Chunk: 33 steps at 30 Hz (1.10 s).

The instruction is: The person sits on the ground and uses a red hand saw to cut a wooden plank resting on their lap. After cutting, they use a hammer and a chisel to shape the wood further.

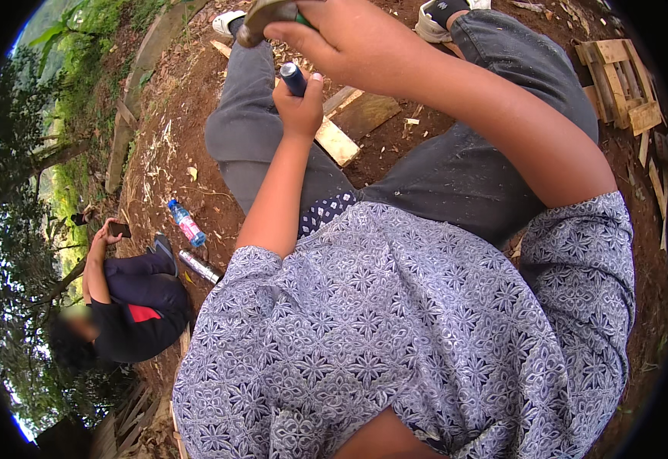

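Note:
My left hand [300, 111] is closed around a chisel [294, 79], of which only the dark blue handle with its round metal cap shows; the blade is hidden below the fist. Above and to the right of it, my right hand [353, 42] grips a hammer [263, 20] by a handle with a bit of green. The hammer's brownish metal head hangs over the chisel's cap, apart from it, and is partly cut off by the upper edge. Between my legs lie a pale piece of wood [337, 142] and a browner board [366, 115].
A wooden pallet-like stack [617, 83] stands at the far right. On the soil to the left lie a plastic bottle [187, 223] and a metal flask [200, 266]. Beyond them a person [139, 306] sits holding a phone [120, 229]. Wood chips are scattered about.

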### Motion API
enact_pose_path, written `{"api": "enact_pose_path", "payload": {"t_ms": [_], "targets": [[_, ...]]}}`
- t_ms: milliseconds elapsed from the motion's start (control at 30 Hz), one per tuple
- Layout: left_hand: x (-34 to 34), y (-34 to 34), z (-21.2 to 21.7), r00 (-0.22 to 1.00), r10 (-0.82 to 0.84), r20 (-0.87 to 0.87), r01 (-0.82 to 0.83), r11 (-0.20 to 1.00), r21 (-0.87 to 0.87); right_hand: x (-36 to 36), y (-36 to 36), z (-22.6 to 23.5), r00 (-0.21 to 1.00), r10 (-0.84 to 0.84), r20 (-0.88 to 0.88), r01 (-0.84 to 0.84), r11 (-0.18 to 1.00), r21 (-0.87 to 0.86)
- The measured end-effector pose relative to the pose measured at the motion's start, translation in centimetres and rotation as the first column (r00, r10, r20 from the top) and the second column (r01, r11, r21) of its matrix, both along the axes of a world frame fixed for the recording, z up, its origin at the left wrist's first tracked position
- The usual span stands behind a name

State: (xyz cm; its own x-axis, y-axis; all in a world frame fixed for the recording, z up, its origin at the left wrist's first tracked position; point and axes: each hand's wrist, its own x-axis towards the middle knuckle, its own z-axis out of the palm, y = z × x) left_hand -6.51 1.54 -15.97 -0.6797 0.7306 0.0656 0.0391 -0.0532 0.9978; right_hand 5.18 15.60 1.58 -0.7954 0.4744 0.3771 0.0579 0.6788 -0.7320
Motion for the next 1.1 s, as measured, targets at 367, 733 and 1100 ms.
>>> {"api": "enact_pose_path", "payload": {"t_ms": [367,733,1100], "targets": [[0.0,-0.3,0.1,0.996,0.03,0.079,-0.032,0.999,0.031,-0.5,0.5,0.0,0.881,0.11,0.461,-0.175,0.98,0.099],[-0.1,-0.5,-1.0,0.999,-0.031,-0.043,0.034,0.997,0.075,-0.8,1.9,-2.2,0.998,0.061,0.001,-0.059,0.953,0.298],[-0.6,-0.3,1.4,0.953,0.055,0.298,-0.082,0.993,0.08,-0.5,1.5,2.6,0.842,0.285,0.458,-0.247,0.958,-0.142]]}}
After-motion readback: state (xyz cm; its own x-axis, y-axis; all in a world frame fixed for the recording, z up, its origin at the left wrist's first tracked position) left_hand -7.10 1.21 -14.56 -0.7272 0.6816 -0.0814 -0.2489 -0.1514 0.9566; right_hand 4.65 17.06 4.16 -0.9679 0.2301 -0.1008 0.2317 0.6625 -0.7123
